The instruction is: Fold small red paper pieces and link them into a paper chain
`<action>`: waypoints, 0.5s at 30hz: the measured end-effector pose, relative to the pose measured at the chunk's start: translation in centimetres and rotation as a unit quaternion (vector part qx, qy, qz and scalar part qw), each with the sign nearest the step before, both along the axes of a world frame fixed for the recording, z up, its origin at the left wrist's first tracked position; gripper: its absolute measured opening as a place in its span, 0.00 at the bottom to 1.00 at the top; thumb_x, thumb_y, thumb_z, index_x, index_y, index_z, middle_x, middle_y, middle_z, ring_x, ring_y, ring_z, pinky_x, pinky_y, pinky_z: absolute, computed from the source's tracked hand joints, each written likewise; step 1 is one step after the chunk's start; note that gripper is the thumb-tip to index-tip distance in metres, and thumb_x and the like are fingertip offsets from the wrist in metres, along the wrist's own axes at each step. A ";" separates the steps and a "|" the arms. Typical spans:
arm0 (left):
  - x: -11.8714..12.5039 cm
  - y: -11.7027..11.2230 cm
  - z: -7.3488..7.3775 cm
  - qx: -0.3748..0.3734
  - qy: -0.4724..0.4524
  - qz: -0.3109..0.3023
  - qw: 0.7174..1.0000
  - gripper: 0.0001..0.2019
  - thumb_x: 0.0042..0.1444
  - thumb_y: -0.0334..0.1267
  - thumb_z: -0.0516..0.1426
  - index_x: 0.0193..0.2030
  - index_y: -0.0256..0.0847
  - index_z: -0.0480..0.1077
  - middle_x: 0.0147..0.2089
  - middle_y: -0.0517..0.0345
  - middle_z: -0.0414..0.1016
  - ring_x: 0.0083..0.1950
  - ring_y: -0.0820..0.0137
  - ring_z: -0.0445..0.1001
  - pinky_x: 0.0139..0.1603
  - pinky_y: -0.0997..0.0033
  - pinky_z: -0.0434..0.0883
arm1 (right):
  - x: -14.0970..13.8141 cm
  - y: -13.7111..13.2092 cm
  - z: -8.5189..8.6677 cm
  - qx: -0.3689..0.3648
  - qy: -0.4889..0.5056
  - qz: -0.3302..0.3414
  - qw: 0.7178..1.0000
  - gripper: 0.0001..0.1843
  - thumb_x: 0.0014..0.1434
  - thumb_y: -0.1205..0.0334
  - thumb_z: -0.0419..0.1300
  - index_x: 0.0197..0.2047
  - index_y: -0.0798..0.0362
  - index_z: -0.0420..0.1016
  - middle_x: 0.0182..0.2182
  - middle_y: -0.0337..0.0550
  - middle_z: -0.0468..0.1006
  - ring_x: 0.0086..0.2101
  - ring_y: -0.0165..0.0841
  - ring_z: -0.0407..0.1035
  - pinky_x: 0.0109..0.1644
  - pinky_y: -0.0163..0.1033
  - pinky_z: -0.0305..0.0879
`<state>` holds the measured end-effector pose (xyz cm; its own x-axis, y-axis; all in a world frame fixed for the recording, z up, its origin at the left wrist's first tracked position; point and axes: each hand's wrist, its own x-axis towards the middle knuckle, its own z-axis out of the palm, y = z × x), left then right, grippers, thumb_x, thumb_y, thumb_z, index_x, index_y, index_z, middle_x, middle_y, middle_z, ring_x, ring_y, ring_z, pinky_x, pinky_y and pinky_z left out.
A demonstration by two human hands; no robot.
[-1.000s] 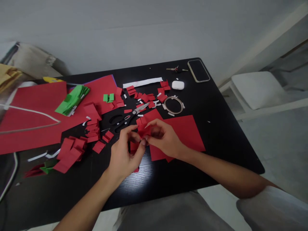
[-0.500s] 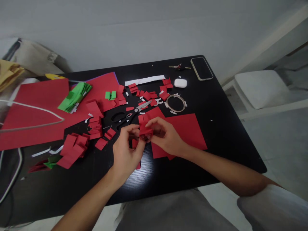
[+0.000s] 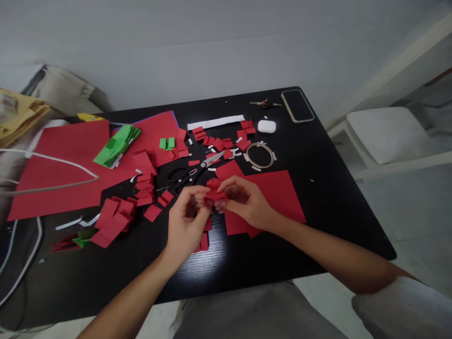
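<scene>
Between my two hands is a small folded piece of red paper (image 3: 214, 192), pinched from both sides above the table. My left hand (image 3: 187, 216) is closed on its left edge, thumb in front. My right hand (image 3: 249, 202) grips its right edge with thumb and fingers. Some of the fingertips are hidden behind the paper. Under and beside my left hand lie more red folded pieces (image 3: 202, 242). Flat red sheets (image 3: 275, 193) lie under my right hand. Just beyond my hands are black-handled scissors (image 3: 197, 170), partly open.
A roll of tape (image 3: 260, 155), a white earbud case (image 3: 266, 126), keys (image 3: 265, 102) and a phone (image 3: 297, 106) lie at the back right. Large red sheets (image 3: 67, 165), a green paper stack (image 3: 117, 145) and red folded bundles (image 3: 113, 221) cover the left. White cables (image 3: 52, 155) cross there.
The red paper has been tilted between my fingers, and its folded face now shows more broadly. Both hands keep hold of it. The whole view has shifted slightly.
</scene>
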<state>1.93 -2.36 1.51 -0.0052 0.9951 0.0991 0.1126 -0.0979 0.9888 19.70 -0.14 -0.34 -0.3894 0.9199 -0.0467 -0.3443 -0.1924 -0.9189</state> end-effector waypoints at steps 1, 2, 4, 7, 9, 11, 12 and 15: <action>0.0 0.0 0.1 -0.004 -0.021 -0.005 1.000 0.06 0.62 0.32 0.63 0.45 0.41 0.75 0.38 0.59 0.81 0.33 0.74 0.80 0.35 0.76 0.77 | 0.1 0.1 0.1 -0.014 0.015 0.011 1.000 0.11 0.59 0.64 0.71 0.44 0.50 0.76 0.33 0.38 0.84 0.34 0.32 0.80 0.43 0.39 0.77; -0.1 0.0 0.1 -0.009 -0.043 -0.013 0.999 0.06 0.62 0.32 0.63 0.45 0.41 0.76 0.36 0.60 0.81 0.32 0.74 0.79 0.34 0.76 0.77 | 0.2 0.3 0.1 -0.025 0.026 0.021 0.999 0.10 0.59 0.63 0.71 0.44 0.50 0.77 0.33 0.39 0.84 0.34 0.32 0.80 0.43 0.39 0.77; -0.3 0.1 0.2 -0.023 -0.082 -0.031 0.996 0.06 0.62 0.32 0.63 0.45 0.42 0.77 0.33 0.61 0.81 0.30 0.73 0.79 0.33 0.76 0.76 | 0.5 0.5 0.2 -0.034 0.035 0.033 0.998 0.10 0.59 0.62 0.72 0.44 0.50 0.79 0.33 0.39 0.85 0.33 0.32 0.80 0.42 0.40 0.78; -0.5 0.1 0.3 -0.038 -0.109 -0.044 0.992 0.06 0.61 0.33 0.63 0.45 0.42 0.78 0.33 0.59 0.81 0.30 0.72 0.79 0.32 0.75 0.76 | 0.8 0.8 0.0 -0.031 0.041 0.041 0.998 0.10 0.58 0.63 0.72 0.44 0.50 0.82 0.33 0.38 0.84 0.31 0.31 0.79 0.42 0.39 0.77; -0.6 0.1 0.3 -0.036 -0.108 -0.042 0.993 0.06 0.62 0.33 0.63 0.45 0.42 0.79 0.33 0.58 0.82 0.30 0.72 0.79 0.33 0.75 0.75 | 1.0 0.9 -0.2 -0.032 0.058 0.051 0.997 0.11 0.58 0.65 0.71 0.45 0.50 0.84 0.33 0.38 0.84 0.32 0.31 0.78 0.41 0.38 0.77; -0.6 0.0 0.2 -0.026 -0.099 -0.039 0.994 0.06 0.62 0.33 0.63 0.46 0.42 0.79 0.33 0.59 0.82 0.30 0.73 0.79 0.33 0.76 0.75 | 1.1 0.9 -0.3 -0.041 0.083 0.065 0.994 0.12 0.58 0.64 0.68 0.46 0.51 0.84 0.35 0.40 0.85 0.34 0.33 0.79 0.40 0.38 0.77; -0.6 -0.1 0.1 -0.018 -0.093 -0.038 0.995 0.06 0.62 0.33 0.63 0.46 0.43 0.79 0.33 0.59 0.82 0.31 0.74 0.79 0.33 0.77 0.74 | 1.1 0.9 -0.3 -0.046 0.087 0.064 0.993 0.11 0.60 0.62 0.66 0.46 0.51 0.85 0.35 0.41 0.85 0.34 0.34 0.79 0.40 0.39 0.77; -0.9 -0.2 -0.4 0.012 -0.056 -0.043 0.997 0.07 0.63 0.31 0.62 0.47 0.44 0.79 0.36 0.60 0.82 0.33 0.74 0.79 0.34 0.77 0.74 | 1.0 0.9 0.2 -0.041 0.027 0.027 0.998 0.12 0.66 0.55 0.62 0.41 0.51 0.85 0.35 0.43 0.84 0.36 0.35 0.79 0.41 0.40 0.76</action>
